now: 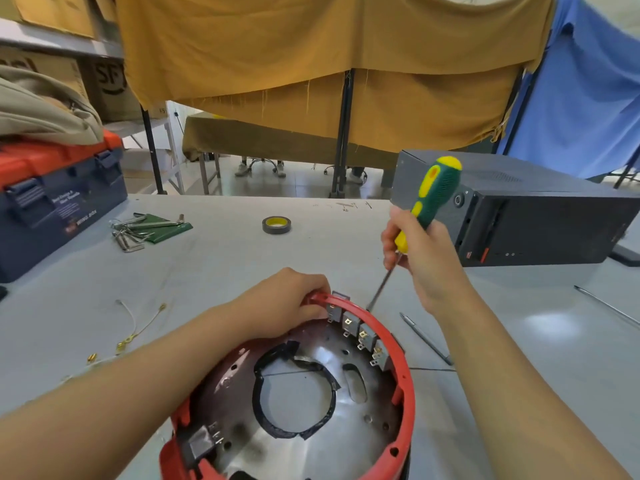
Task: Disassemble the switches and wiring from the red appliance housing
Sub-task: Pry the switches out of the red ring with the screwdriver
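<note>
The round red plastic housing [405,393] with its shiny metal floor lay nearest on the grey table [221,271]. 4 small grey switches [360,336] lined its far inner wall. The left hand [287,303] grasped the rim beside them. The right hand [420,258] clenched a green-and-yellow ribbed screwdriver [431,202], tip at the rim's outside. Loose pale wires [138,327] lay left.

Bright, even overhead light, fisheye edges, slight blur
</note>
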A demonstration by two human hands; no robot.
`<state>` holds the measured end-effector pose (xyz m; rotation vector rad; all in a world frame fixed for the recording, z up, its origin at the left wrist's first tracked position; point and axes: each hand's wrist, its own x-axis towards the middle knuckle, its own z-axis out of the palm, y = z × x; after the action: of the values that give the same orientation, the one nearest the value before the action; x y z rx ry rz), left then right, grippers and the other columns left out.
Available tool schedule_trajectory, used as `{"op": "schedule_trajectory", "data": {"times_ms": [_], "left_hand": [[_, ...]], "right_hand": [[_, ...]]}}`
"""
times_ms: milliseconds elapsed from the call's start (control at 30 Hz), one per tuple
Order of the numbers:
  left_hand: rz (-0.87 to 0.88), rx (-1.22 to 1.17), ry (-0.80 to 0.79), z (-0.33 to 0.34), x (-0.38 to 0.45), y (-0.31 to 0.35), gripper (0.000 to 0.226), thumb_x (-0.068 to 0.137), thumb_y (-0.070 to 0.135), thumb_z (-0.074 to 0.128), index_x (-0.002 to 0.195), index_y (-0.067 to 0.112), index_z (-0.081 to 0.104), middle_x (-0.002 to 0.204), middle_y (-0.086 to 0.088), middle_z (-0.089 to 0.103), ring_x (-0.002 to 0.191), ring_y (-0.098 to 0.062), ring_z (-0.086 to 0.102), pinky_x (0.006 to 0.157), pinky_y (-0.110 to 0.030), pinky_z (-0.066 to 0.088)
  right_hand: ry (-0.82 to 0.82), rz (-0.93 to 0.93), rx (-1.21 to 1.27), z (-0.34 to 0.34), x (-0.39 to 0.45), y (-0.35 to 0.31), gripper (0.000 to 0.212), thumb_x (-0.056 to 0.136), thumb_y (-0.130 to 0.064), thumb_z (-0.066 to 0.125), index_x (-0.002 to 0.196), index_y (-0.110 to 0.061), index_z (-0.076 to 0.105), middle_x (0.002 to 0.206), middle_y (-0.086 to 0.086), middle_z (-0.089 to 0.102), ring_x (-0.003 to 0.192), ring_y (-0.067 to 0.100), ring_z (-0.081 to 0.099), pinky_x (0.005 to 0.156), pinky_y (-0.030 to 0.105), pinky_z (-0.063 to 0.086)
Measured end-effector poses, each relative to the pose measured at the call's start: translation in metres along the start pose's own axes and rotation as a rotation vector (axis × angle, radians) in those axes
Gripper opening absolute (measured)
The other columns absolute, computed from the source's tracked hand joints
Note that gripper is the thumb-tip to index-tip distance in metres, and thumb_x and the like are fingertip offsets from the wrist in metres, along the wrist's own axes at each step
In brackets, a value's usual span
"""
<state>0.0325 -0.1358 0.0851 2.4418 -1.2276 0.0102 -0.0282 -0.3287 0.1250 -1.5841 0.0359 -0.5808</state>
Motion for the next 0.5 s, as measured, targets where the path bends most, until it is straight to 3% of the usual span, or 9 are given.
{"op": "schedule_trajectory", "data": {"times_ms": [100,200,300,500], "left_hand": [[0.01,-0.027,-0.001,-0.0014,0.0043,-0.0001,0.014,0.087,0.028,0.065,0.096,0.017,0.062,0.067,0.012,0.05,0.064,0.0,0.047,0.06,-0.013,0.033],[-0.01,-0.062,0.027,0.0027,0.005,-0.001,0.014,0.085,0.03,0.066,0.093,0.019,0.062,0.068,0.01,0.053,0.066,-0.004,0.049,0.065,-0.025,0.039],[-0.024,-0.078,0.05,0.0062,0.0026,-0.0036,0.014,0.084,0.035,0.066,0.092,0.025,0.061,0.07,0.009,0.056,0.07,-0.01,0.052,0.071,-0.033,0.047],[-0.022,-0.093,0.058,0.0072,0.0032,-0.0054,0.012,0.084,0.035,0.066,0.09,0.027,0.06,0.072,0.008,0.058,0.07,-0.012,0.053,0.071,-0.038,0.049]], "right_hand": [[0.073,-0.055,-0.011,0.0015,0.0032,-0.0036,0.035,0.095,-0.026,0.05,0.062,-0.014,0.052,0.058,-0.002,0.05,0.05,0.01,0.051,0.055,0.031,0.052],[0.126,-0.08,-0.188,-0.0003,0.0046,-0.0026,0.035,0.095,-0.036,0.049,0.068,-0.014,0.052,0.057,-0.007,0.05,0.051,0.005,0.05,0.053,0.022,0.044],[0.072,-0.117,-0.196,-0.0049,0.0044,-0.002,0.036,0.097,-0.031,0.049,0.065,-0.014,0.052,0.048,-0.012,0.047,0.044,0.003,0.047,0.045,0.015,0.04],[-0.072,-0.245,-0.178,-0.003,0.0025,-0.0082,0.031,0.089,-0.026,0.049,0.062,-0.01,0.047,0.046,-0.01,0.039,0.044,0.007,0.038,0.044,0.017,0.033]]}}
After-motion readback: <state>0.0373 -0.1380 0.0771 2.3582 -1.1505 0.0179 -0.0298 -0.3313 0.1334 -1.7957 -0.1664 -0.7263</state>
